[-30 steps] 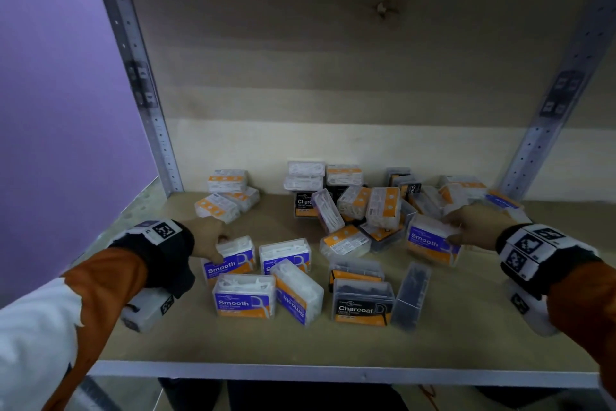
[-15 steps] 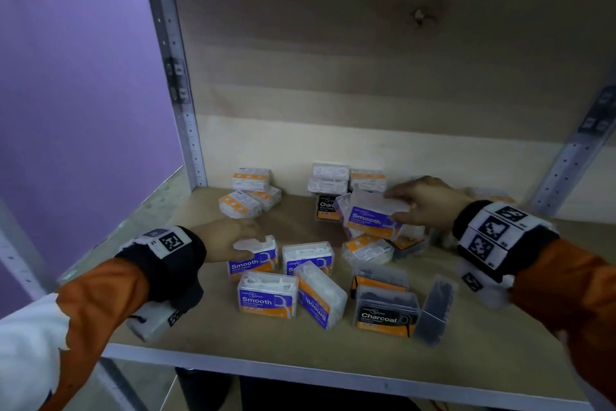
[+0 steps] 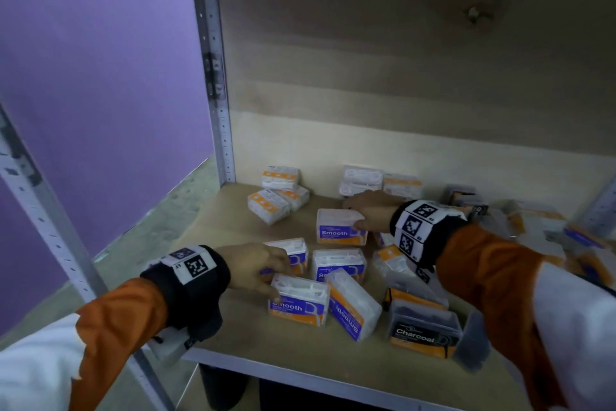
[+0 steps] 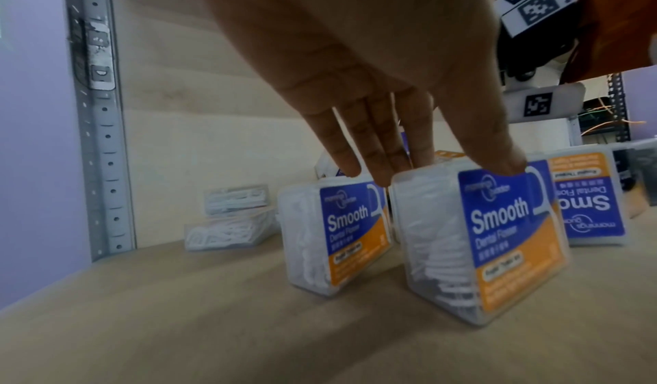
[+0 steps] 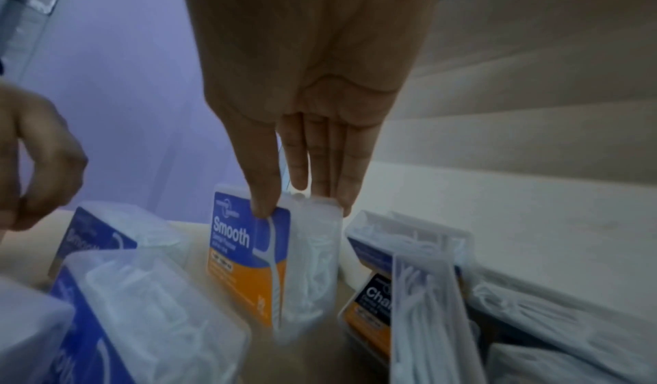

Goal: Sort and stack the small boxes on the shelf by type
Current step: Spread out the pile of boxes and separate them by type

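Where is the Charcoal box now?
In the head view, the Charcoal box stands at the shelf's front edge, right of the tilted Smooth box.

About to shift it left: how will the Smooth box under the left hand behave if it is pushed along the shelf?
The Smooth box looks like stiff clear plastic, so it should hold its shape. It stands on a narrow edge, so a high push by the left hand may tip it. Loosely filled with picks, it is probably light and slides easily.

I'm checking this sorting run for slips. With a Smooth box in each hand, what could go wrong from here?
The right hand pinches its Smooth box only at the top edge, so it may swing or drop. The left hand grips the front Smooth box close beside another Smooth box and could knock it over.
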A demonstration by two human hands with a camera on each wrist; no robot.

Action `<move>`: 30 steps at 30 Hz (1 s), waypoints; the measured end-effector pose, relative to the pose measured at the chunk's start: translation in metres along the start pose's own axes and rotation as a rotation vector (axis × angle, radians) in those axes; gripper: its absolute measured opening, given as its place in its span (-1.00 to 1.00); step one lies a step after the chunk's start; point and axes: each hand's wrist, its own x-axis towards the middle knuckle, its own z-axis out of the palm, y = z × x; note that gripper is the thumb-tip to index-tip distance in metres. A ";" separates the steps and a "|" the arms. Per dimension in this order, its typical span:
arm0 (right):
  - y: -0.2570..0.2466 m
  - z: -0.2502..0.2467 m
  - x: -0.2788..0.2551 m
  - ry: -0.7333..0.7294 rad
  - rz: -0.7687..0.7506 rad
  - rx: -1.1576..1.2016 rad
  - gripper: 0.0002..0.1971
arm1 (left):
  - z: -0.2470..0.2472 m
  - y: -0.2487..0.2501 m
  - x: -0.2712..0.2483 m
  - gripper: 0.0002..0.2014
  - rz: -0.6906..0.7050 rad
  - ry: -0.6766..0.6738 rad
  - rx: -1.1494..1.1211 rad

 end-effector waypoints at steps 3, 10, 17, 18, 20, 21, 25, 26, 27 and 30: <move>-0.009 0.006 0.011 -0.058 -0.013 -0.024 -0.58 | 0.000 -0.001 -0.002 -0.53 0.001 -0.004 0.007; -0.022 0.019 0.026 -0.159 -0.020 -0.014 -0.57 | 0.002 -0.003 -0.005 -0.52 0.016 0.000 0.009; -0.022 0.024 0.031 -0.211 -0.016 0.014 -0.46 | 0.000 -0.010 -0.003 -0.55 0.036 -0.005 -0.036; -0.022 0.025 0.030 -0.207 -0.021 0.003 -0.48 | 0.000 -0.012 -0.003 -0.56 0.036 0.009 -0.045; -0.022 0.026 0.029 -0.205 -0.031 -0.009 -0.49 | -0.003 -0.018 -0.002 -0.58 0.039 0.052 -0.048; -0.021 0.027 0.028 -0.205 -0.041 -0.010 -0.49 | -0.005 -0.021 -0.001 -0.59 0.037 0.072 -0.044; -0.014 0.024 0.023 -0.204 -0.077 0.023 -0.57 | -0.019 -0.034 0.006 -0.63 -0.007 0.134 -0.012; -0.010 0.022 0.020 -0.198 -0.087 0.035 -0.60 | -0.023 -0.037 0.008 -0.64 -0.017 0.151 -0.005; -0.004 0.020 0.018 -0.186 -0.091 0.043 -0.62 | -0.027 -0.040 0.010 -0.65 -0.032 0.159 0.007; 0.017 0.013 0.008 -0.143 -0.023 0.037 -0.60 | -0.038 -0.052 0.018 -0.64 -0.084 0.164 0.065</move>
